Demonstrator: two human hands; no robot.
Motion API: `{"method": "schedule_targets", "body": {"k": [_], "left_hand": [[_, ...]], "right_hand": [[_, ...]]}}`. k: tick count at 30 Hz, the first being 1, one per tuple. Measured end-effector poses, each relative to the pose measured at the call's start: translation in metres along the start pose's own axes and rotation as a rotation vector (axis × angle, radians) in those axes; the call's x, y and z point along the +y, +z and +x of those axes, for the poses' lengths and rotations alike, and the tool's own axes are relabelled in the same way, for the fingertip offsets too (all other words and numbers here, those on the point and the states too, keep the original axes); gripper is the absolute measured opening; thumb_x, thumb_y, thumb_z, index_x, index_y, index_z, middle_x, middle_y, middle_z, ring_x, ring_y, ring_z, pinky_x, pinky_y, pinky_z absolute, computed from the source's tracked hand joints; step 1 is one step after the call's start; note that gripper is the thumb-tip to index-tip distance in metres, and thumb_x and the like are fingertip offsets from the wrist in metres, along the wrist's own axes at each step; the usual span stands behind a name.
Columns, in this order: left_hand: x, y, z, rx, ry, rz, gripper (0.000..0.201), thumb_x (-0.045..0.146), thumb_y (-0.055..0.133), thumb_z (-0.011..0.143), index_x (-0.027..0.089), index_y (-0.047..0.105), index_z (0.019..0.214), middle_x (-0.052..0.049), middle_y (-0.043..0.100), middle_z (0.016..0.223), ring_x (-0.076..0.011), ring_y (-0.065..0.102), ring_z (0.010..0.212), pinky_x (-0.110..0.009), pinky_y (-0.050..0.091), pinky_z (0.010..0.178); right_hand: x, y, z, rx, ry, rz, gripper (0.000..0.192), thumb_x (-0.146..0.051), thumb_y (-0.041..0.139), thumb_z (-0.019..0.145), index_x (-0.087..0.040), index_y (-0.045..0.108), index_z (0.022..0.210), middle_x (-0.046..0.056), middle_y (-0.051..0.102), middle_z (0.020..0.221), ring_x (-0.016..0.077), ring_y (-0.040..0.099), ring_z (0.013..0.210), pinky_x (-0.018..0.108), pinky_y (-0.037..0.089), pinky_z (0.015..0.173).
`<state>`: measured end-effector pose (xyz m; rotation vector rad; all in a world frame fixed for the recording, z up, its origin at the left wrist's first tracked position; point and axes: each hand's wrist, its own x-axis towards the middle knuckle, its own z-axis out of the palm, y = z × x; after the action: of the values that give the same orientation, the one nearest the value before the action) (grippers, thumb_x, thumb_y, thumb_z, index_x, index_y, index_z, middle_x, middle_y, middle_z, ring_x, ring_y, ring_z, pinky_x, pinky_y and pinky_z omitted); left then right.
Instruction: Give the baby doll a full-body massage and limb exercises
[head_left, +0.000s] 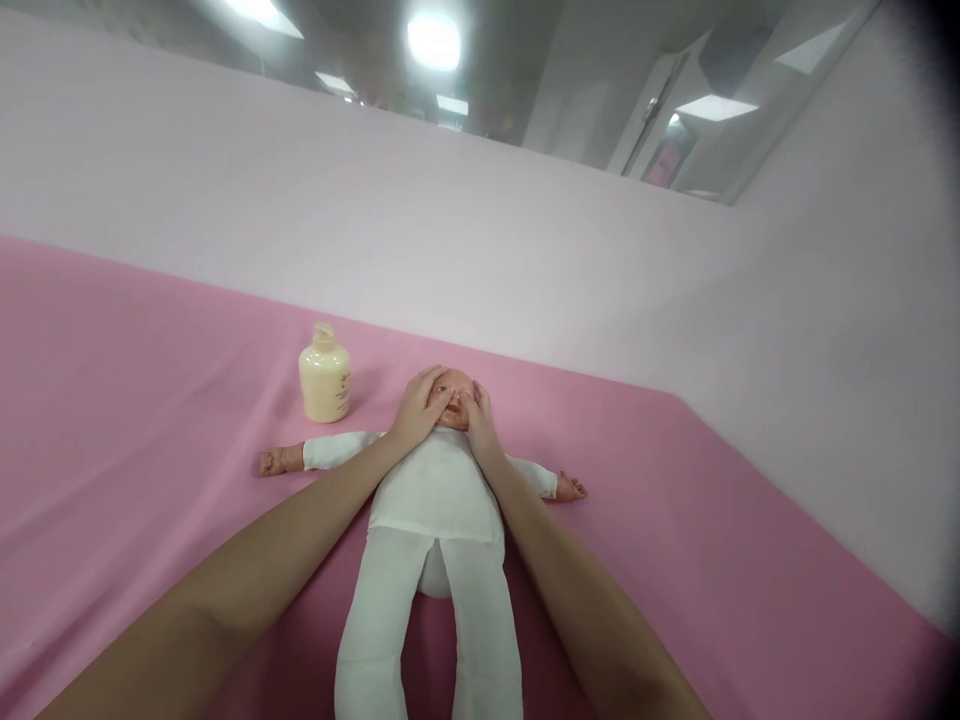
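Note:
A baby doll [439, 490] in a white top and white trousers lies on its back, arms spread to the sides and legs toward me. My left hand [420, 408] cups one side of the doll's head, its fingers curved round it and its thumb on the cheek near the nose. On the other side, my right hand [481, 420] is wrapped round the head in the same way, thumb against the cheek. Between the thumbs, part of the doll's face [454, 390] shows. My palms and fingers hide the sides of the head.
A pale yellow pump bottle [325, 380] stands upright to the left of the head, beyond the doll's outstretched arm. Pink sheeting [637, 520] with some creases covers the surface. A pale wall [450, 230] rises behind it, with a reflective window or mirror [495, 60] above.

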<state>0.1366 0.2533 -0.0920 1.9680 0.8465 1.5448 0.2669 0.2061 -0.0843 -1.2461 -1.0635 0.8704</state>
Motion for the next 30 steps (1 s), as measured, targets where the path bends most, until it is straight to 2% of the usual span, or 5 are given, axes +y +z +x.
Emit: {"method": "schedule_targets", "body": {"k": [5,12,17,25,30], "left_hand": [[0.001,0.003,0.003,0.008,0.000,-0.003,0.035,0.027,0.053,0.088,0.021,0.057,0.123,-0.011,0.060,0.130,-0.0252,0.053,0.124,-0.046,0.039,0.111],[0.003,0.001,0.003,0.027,-0.022,-0.044,0.034,0.028,0.057,0.087,0.020,0.056,0.121,-0.011,0.060,0.126,-0.0243,0.055,0.121,-0.043,0.040,0.109],[0.000,0.002,0.004,0.023,-0.028,-0.054,0.034,0.032,0.058,0.088,0.021,0.056,0.120,-0.010,0.061,0.126,-0.0241,0.055,0.120,-0.043,0.041,0.107],[-0.006,-0.001,0.000,0.024,-0.040,-0.129,0.036,0.034,0.035,0.098,0.021,0.057,0.122,-0.010,0.059,0.132,-0.0211,0.050,0.129,-0.042,0.033,0.116],[-0.012,-0.002,-0.002,0.036,-0.078,-0.159,0.038,0.037,0.032,0.099,0.020,0.056,0.124,-0.010,0.055,0.137,-0.0200,0.046,0.134,-0.042,0.031,0.119]], "right_hand": [[-0.002,0.003,0.003,0.037,0.087,0.078,0.069,-0.045,0.055,0.083,-0.030,0.035,0.147,0.004,0.041,0.152,0.0241,0.044,0.139,0.042,0.043,0.112],[-0.006,0.005,-0.004,0.030,0.039,0.010,0.081,-0.057,0.062,0.079,-0.025,0.033,0.148,0.006,0.038,0.155,0.0240,0.038,0.143,0.037,0.037,0.117],[-0.003,0.005,0.001,0.036,0.047,0.041,0.075,-0.052,0.056,0.082,-0.023,0.032,0.147,0.008,0.036,0.156,0.0246,0.040,0.141,0.041,0.039,0.115],[0.004,0.001,-0.003,0.018,-0.077,-0.101,0.069,-0.062,0.042,0.090,-0.025,0.035,0.147,0.006,0.038,0.156,0.0219,0.036,0.144,0.041,0.029,0.121],[0.009,-0.006,0.000,0.031,-0.141,-0.103,0.058,-0.056,0.034,0.094,-0.025,0.044,0.142,0.004,0.044,0.152,0.0192,0.038,0.142,0.040,0.029,0.120]]}}
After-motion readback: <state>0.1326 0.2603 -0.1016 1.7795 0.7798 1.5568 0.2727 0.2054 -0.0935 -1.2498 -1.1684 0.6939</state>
